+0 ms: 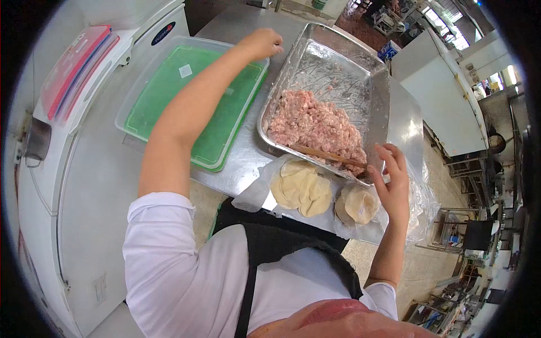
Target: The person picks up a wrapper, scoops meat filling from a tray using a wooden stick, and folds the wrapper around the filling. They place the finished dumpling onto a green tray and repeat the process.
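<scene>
Pink minced meat (318, 125) fills the near part of a deep metal tray (375, 84). A flat wooden stick (327, 155) lies along the meat's near edge. My right hand (393, 183) is at the tray's near right corner, fingers apart, its thumb close to the stick's end. My left hand (262, 44) is beyond the tray's left side, above the far end of a green-lidded box (169, 107). Its fingers are curled together; what they hold, if anything, is hidden. Round dough wrappers (301, 188) are fanned out before the tray, beside another wrapper stack (358, 205).
Tray and box stand on a steel table (225, 25). Clear plastic (422, 208) lies at the near right corner. A white appliance (96, 197) with coloured lids (79, 70) on it is on the left. A white chest (437, 84) stands beyond the table's right.
</scene>
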The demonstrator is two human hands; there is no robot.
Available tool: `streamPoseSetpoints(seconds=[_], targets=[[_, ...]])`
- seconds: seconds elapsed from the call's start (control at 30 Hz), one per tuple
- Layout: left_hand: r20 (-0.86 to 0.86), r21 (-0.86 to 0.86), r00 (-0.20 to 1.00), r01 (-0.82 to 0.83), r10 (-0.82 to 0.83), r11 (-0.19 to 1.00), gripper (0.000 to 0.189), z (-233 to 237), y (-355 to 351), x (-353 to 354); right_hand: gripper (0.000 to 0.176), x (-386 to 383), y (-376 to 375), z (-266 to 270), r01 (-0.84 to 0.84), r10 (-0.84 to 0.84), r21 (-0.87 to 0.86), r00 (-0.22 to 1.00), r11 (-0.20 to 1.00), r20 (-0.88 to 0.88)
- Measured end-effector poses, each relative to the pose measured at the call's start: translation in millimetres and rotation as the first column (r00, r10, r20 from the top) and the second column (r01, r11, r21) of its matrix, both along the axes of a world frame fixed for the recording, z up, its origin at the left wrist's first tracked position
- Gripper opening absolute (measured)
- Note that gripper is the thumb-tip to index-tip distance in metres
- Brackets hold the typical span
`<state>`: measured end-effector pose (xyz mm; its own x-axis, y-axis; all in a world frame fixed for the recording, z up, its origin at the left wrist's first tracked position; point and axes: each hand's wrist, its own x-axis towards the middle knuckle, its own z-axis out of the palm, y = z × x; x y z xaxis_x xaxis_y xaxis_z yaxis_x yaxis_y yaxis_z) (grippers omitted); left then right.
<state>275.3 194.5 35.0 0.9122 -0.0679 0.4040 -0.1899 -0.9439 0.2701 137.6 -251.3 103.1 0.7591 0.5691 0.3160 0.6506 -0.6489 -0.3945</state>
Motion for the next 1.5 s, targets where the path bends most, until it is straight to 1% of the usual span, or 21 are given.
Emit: streamPoseSetpoints(seconds=[0.03,0.1,0.2,0.23,0.3,0.47,0.53,0.6,0.63,0.7,0.83,0.9,0.97,1.03,1.1,1.23,1.3,1.33,1.4,1.43,1.5], targets=[[-0.164,-0.012,0.986,0.028,-0.029,1.000,0.029,1,-8,-2,0.042,5,4,-2,-0.001,0.001,-0.004,1.000,1.000,-0.002],[-0.241,-0.029,0.969,0.044,-0.050,0.999,0.034,12,-12,-10,0.037,13,10,-11,-0.044,0.044,-0.123,0.999,0.991,0.000],[-0.209,-0.037,0.975,0.072,-0.078,0.997,0.035,35,-7,-27,0.030,27,11,-23,-0.097,0.122,-0.304,0.991,0.948,0.064],[-0.156,-0.006,0.985,0.077,-0.077,0.997,0.034,43,-2,-35,0.030,30,11,-24,-0.102,0.125,-0.304,0.990,0.947,0.058],[-0.104,0.029,0.992,0.076,-0.073,0.997,0.032,57,9,-54,0.024,33,14,-24,-0.147,0.129,-0.442,0.989,0.885,-0.069],[0.179,0.040,0.956,0.229,-0.232,0.973,0.027,86,1,-122,0.018,40,15,-28,-0.141,0.078,-0.452,0.985,0.881,-0.154],[0.202,-0.006,0.923,0.336,-0.327,0.942,0.027,95,-23,-159,0.016,43,14,-32,-0.143,0.075,-0.432,0.983,0.891,-0.170],[0.047,-0.085,0.943,0.331,-0.328,0.940,0.028,103,-52,-198,0.015,45,13,-34,-0.232,0.188,-0.454,0.972,0.860,-0.140],[0.037,-0.079,0.938,0.346,-0.345,0.935,0.028,102,-64,-213,0.015,47,13,-33,-0.221,0.173,-0.445,0.974,0.868,-0.146],[-0.064,-0.203,0.904,0.404,-0.424,0.892,0.028,95,-85,-237,0.015,48,13,-30,-0.315,0.277,-0.411,0.949,0.855,-0.151],[-0.152,-0.357,0.850,0.429,-0.505,0.830,0.029,65,-129,-262,0.016,37,19,-25,-0.277,0.251,-0.289,0.960,0.916,-0.123],[-0.137,-0.426,0.867,0.386,-0.480,0.818,0.027,45,-146,-264,0.018,29,20,-24,-0.271,0.263,-0.433,0.962,0.860,-0.080],[-0.126,-0.388,0.894,0.355,-0.431,0.850,0.026,28,-157,-262,0.018,31,10,-23,-0.245,0.247,-0.409,0.968,0.879,-0.047],[-0.116,-0.352,0.919,0.317,-0.377,0.881,0.025,18,-169,-262,0.016,36,-5,-6,-0.154,0.183,-0.523,0.983,0.838,0.004],[-0.202,-0.343,0.920,0.253,-0.335,0.905,0.024,14,-183,-262,0.016,40,-28,3,-0.151,0.191,-0.460,0.981,0.875,0.040],[-0.212,-0.319,0.891,0.325,-0.401,0.890,0.023,-13,-208,-257,0.017,41,-54,30,-0.120,0.173,-0.429,0.981,0.895,0.085],[0.068,-0.246,0.906,0.422,-0.418,0.873,0.026,-22,-229,-254,0.013,39,-48,39,-0.053,0.145,-0.452,0.974,0.891,0.172],[0.061,-0.244,0.906,0.420,-0.418,0.874,0.026,-28,-230,-253,0.013,39,-44,32,-0.056,0.145,-0.446,0.975,0.893,0.168],[-0.041,-0.204,0.949,0.299,-0.313,0.932,0.032,-42,-229,-251,0.016,38,-32,6,0.042,0.167,-0.652,0.952,0.757,0.256],[-0.049,-0.201,0.947,0.301,-0.316,0.932,0.032,-49,-227,-253,0.016,31,-29,-7,0.041,0.162,-0.647,0.955,0.761,0.250],[-0.072,-0.218,0.969,0.214,-0.234,0.952,0.037,-54,-221,-256,0.014,16,-27,-25,-0.126,0.244,-0.566,0.960,0.815,0.137]])
